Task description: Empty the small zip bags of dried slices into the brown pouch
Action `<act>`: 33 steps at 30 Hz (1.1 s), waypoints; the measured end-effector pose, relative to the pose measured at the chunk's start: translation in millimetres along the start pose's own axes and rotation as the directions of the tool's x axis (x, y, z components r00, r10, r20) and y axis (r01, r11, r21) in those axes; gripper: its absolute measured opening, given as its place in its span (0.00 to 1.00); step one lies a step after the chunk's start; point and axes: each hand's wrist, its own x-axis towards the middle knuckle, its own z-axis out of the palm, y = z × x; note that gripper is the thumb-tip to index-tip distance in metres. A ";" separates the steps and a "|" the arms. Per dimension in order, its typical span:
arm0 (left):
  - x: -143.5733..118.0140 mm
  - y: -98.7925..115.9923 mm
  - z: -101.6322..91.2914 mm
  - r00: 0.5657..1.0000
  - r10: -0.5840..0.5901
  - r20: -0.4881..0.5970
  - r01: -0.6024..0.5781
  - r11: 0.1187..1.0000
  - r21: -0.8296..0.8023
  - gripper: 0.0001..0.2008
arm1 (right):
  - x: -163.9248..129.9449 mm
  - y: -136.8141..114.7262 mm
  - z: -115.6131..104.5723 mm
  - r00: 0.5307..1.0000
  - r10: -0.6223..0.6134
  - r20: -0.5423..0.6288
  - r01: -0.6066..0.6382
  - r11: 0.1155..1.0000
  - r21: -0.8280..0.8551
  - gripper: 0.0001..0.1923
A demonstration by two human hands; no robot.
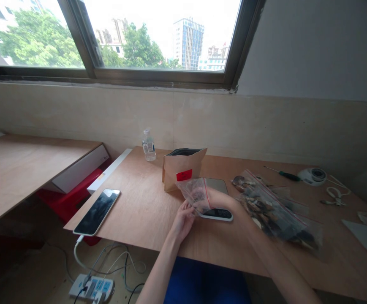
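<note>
I gripped the clear, red-edged plastic zip bag (190, 188) with the left hand (183, 217), over the light-brown wooden bench (135, 207), near the brown paper pouch (177, 166). The right hand (211, 197) showed through the bag; I could not tell its closure.

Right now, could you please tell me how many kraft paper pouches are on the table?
1: the kraft paper pouch stands open-topped just behind the clear zip bag; no others show.

Bag (189, 190): clear plastic, crinkled, looks empty apart from right hand (201, 195) inside. Red zip line at the mouth, around the wrist. Left hand (185, 217) pinches lower edge. Overlaps scale's (215, 184) left side in view.
</note>
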 end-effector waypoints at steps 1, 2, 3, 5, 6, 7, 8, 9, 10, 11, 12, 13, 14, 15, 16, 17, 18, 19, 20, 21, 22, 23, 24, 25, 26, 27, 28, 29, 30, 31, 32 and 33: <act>0.0 0.2 -0.3 1.000 -0.006 0.000 0.006 1.000 0.000 0.22 | 0.1 2.2 -0.2 1.000 0.003 -0.006 -0.003 1.000 -0.010 0.09; 0.0 0.4 -0.6 1.000 -0.013 -0.005 0.013 1.000 -0.002 0.22 | 0.1 4.4 -0.7 1.000 0.008 -0.014 -0.008 1.000 -0.009 0.09; 0.1 0.7 -1.0 1.000 -0.019 -0.015 0.019 1.000 -0.005 0.21 | 0.2 6.7 -1.2 1.000 0.013 -0.019 -0.013 1.000 0.003 0.09; 0.7 1.2 -2.0 0.998 -0.034 -0.045 0.033 0.999 -0.023 0.21 | 0.7 10.3 -2.4 1.000 0.007 -0.030 -0.006 0.999 0.039 0.09; 1.1 1.2 -2.5 0.997 -0.040 -0.060 0.037 0.999 -0.039 0.20 | 1.3 11.5 -2.9 0.999 -0.004 -0.046 0.007 0.999 0.051 0.09; 1.7 1.0 -3.1 0.996 -0.045 -0.072 0.041 0.997 -0.058 0.20 | 2.2 12.1 -3.3 0.997 -0.015 -0.074 0.020 0.998 0.056 0.10; 2.4 0.6 -3.5 0.995 -0.051 -0.083 0.044 0.996 -0.078 0.19 | 3.1 12.1 -3.6 0.993 -0.023 -0.112 0.030 0.998 0.059 0.10; 3.0 0.1 -3.9 0.994 -0.058 -0.094 0.049 0.994 -0.098 0.17 | 4.0 11.4 -3.9 0.987 -0.023 -0.156 0.034 0.997 0.068 0.11; 3.6 -0.5 -4.1 0.992 -0.069 -0.107 0.057 0.992 -0.114 0.15 | 4.6 10.1 -4.6 0.980 -0.019 -0.200 0.037 0.995 0.091 0.12; 3.9 -1.0 -4.1 0.989 -0.083 -0.123 0.067 0.989 -0.129 0.13 | 4.9 8.2 -5.8 0.971 -0.012 -0.237 0.043 0.991 0.126 0.14; 3.9 -1.4 -4.0 0.985 -0.102 -0.140 0.082 0.986 -0.144 0.11 | 4.8 5.7 -8.0 0.964 -0.009 -0.266 0.055 0.984 0.167 0.15; 3.7 -1.6 -3.7 0.981 -0.119 -0.154 0.094 0.983 -0.160 0.10 | 4.3 2.6 -11.3 0.959 -0.011 -0.284 0.072 0.976 0.204 0.15; 3.1 -1.5 -3.3 0.979 -0.132 -0.158 0.104 0.979 -0.175 0.09 | 3.7 -1.1 -15.9 0.955 -0.020 -0.297 0.091 0.970 0.225 0.15; 2.3 -1.1 -2.7 0.979 -0.140 -0.150 0.111 0.976 -0.187 0.10 | 3.4 -5.4 -21.8 0.949 -0.034 -0.314 0.109 0.968 0.225 0.15; 1.4 -0.6 -2.1 0.981 -0.143 -0.133 0.116 0.974 -0.195 0.11 | 3.6 -10.4 -28.9 0.938 -0.049 -0.343 0.127 0.970 0.208 0.14; 0.5 0.1 -1.5 0.983 -0.144 -0.111 0.120 0.973 -0.199 0.12 | 4.7 -16.2 -36.7 0.919 -0.066 -0.389 0.146 0.972 0.181 0.14; -0.3 0.9 -0.9 0.985 -0.144 -0.092 0.124 0.972 -0.200 0.13 | 7.1 -22.6 -44.8 0.886 -0.085 -0.455 0.172 0.973 0.154 0.13; -0.8 1.5 -0.4 0.986 -0.146 -0.082 0.127 0.972 -0.198 0.14 | 10.8 -29.6 -52.7 0.838 -0.110 -0.535 0.207 0.970 0.125 0.13; -1.0 2.1 0.0 0.985 -0.149 -0.082 0.130 0.972 -0.197 0.14 | 16.0 -37.0 -59.9 0.773 -0.143 -0.619 0.251 0.964 0.091 0.13; -1.0 2.4 0.2 0.985 -0.151 -0.089 0.131 0.972 -0.197 0.14 | 22.3 -44.6 -66.0 0.697 -0.184 -0.693 0.300 0.953 0.048 0.13; -0.8 2.7 0.3 0.983 -0.152 -0.099 0.130 0.972 -0.198 0.13 | 29.7 -51.9 -70.5 0.621 -0.235 -0.748 0.345 0.939 -0.009 0.12; -0.4 2.8 0.3 0.983 -0.150 -0.108 0.126 0.972 -0.199 0.13 | 37.7 -58.4 -73.4 0.554 -0.291 -0.780 0.376 0.923 -0.077 0.11; 0.0 2.8 0.1 0.982 -0.146 -0.117 0.120 0.972 -0.200 0.12 | 46.0 -63.9 -74.7 0.504 -0.348 -0.790 0.392 0.908 -0.150 0.10; 0.4 2.8 0.0 0.982 -0.141 -0.124 0.115 0.973 -0.201 0.12 | 54.1 -67.9 -74.2 0.475 -0.404 -0.782 0.396 0.892 -0.220 0.08; 0.6 2.8 -0.1 0.982 -0.138 -0.128 0.110 0.973 -0.202 0.12 | 61.7 -70.4 -72.4 0.468 -0.454 -0.758 0.392 0.876 -0.282 0.07; 0.8 2.9 -0.1 0.982 -0.135 -0.132 0.106 0.973 -0.204 0.12 | 68.5 -71.4 -69.5 0.478 -0.496 -0.725 0.385 0.860 -0.335 0.06; 0.8 3.1 0.0 0.982 -0.133 -0.133 0.103 0.972 -0.209 0.12 | 74.2 -71.0 -65.8 0.501 -0.530 -0.685 0.380 0.845 -0.376 0.06; 0.7 3.3 0.2 0.982 -0.134 -0.132 0.103 0.971 -0.216 0.13 | 78.6 -69.4 -61.9 0.527 -0.555 -0.644 0.380 0.832 -0.406 0.06; 0.5 3.5 0.6 0.982 -0.135 -0.129 0.104 0.969 -0.225 0.13 | 81.8 -67.2 -58.0 0.547 -0.571 -0.612 0.381 0.821 -0.425 0.06; 0.4 3.8 0.9 0.983 -0.137 -0.125 0.105 0.967 -0.232 0.14 | 83.8 -64.5 -54.6 0.562 -0.577 -0.593 0.381 0.817 -0.433 0.06; 0.2 3.9 1.3 0.983 -0.139 -0.124 0.107 0.966 -0.236 0.14 | 84.7 -61.7 -52.0 0.570 -0.575 -0.587 0.379 0.818 -0.433 0.07; 0.1 4.0 1.5 0.982 -0.140 -0.124 0.107 0.966 -0.237 0.14 | 84.7 -59.2 -50.3 0.573 -0.567 -0.592 0.375 0.824 -0.426 0.07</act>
